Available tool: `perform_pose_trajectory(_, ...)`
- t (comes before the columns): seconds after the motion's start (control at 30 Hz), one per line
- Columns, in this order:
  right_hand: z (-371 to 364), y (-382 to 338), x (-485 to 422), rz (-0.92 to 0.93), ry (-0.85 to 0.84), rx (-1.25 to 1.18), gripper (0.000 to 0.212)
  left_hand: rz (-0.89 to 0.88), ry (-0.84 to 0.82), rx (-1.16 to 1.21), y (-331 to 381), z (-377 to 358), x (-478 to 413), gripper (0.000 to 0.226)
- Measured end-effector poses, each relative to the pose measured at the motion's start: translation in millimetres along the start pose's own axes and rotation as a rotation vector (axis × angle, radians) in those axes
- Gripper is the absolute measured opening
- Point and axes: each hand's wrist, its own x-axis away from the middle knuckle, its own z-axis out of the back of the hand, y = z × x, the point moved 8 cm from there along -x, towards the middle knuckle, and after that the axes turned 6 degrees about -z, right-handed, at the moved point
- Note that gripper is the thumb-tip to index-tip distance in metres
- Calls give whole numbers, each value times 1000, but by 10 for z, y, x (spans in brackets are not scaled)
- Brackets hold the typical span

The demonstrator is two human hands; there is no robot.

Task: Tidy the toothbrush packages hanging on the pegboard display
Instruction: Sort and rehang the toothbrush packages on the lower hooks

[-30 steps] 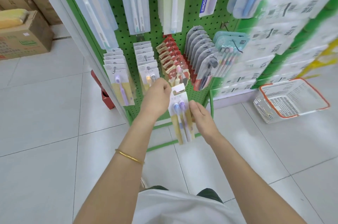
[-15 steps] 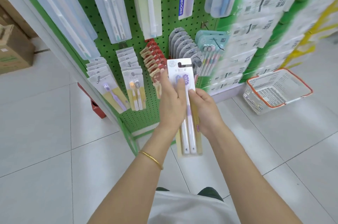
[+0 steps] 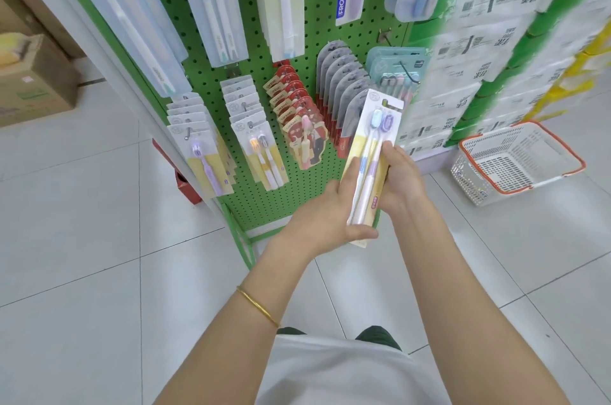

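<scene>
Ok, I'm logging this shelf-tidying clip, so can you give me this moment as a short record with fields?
held item: twin toothbrush package, blue and purple heads, not hung
left hand: grips the package's lower end
right hand: holds its right edge
pegboard: green, with rows of hanging packages
floor: white basket with orange rim, right of the display

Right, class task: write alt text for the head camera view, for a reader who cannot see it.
A person's left hand and right hand hold a toothbrush package in front of a green pegboard hung with rows of other packages. A white basket stands on the floor to the right.
</scene>
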Motion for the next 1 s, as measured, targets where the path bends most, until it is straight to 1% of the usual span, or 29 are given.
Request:
perform_pose_trajectory(0.1, 46, 6, 16, -5, 18, -34, 14, 47, -22, -174, 8, -26, 3, 130)
perform_pose_trajectory(0.17, 56, -12, 51, -1, 29, -44, 16, 78, 0, -273, 51, -49, 0, 133)
perform_pose_trajectory(0.27, 51, 12, 82, -26, 13, -21, 15, 105, -10, -233, 52, -122, -23, 131)
perform_pose_trajectory(0.37, 69, 11, 76, -28, -35, 38, 23, 106, -88, -34, 8, -173, -60, 126)
perform_pose_trajectory(0.43, 52, -54, 95, 24, -78, 190, 30, 94, -111, 248, 17, -167, -71, 116)
perform_pose_trajectory(0.47, 31, -80, 108, 48, -104, 257, 32, 93, -116, 420, 15, -167, -76, 109)
perform_pose_trajectory(0.53, 26, -108, 110, 95, -130, 287, 23, 111, -123, 734, -2, -179, -61, 93)
perform_pose_trajectory(0.57, 55, -130, 106, 127, -105, 284, 23, 133, -122, 859, -25, -194, -51, 83)
perform_pose_trajectory(0.6, 82, -152, 108, 157, -70, 302, 28, 156, -117, 956, -45, -210, -42, 71)
perform_pose_trajectory(0.63, 88, -165, 118, 182, -56, 342, 30, 180, -114, 1024, -59, -224, -26, 58)
perform_pose_trajectory(0.67, 71, -167, 132, 199, -64, 373, 28, 212, -114, 1064, -75, -241, -11, 45)
perform_pose_trajectory(0.73, 32, -154, 169, 206, -104, 399, 16, 279, -112, 1095, -140, -270, 3, 25)
perform_pose_trajectory(0.77, 23, -148, 182, 199, -122, 390, 14, 312, -106, 1099, -173, -268, 9, 23)
perform_pose_trajectory(0.8, 9, -149, 195, 198, -140, 387, 13, 342, -86, 1101, -205, -245, 9, 27)
perform_pose_trajectory(0.87, -48, -142, 231, 210, -198, 423, 14, 343, -28, 1113, -237, -138, -28, 32)
perform_pose_trajectory(0.93, -117, -109, 275, 208, -262, 466, 16, 290, 67, 1134, -243, 42, -93, 28)
perform_pose_trajectory(1.0, -157, -62, 303, 187, -319, 460, 18, 245, 233, 1142, -308, 284, -166, 27)
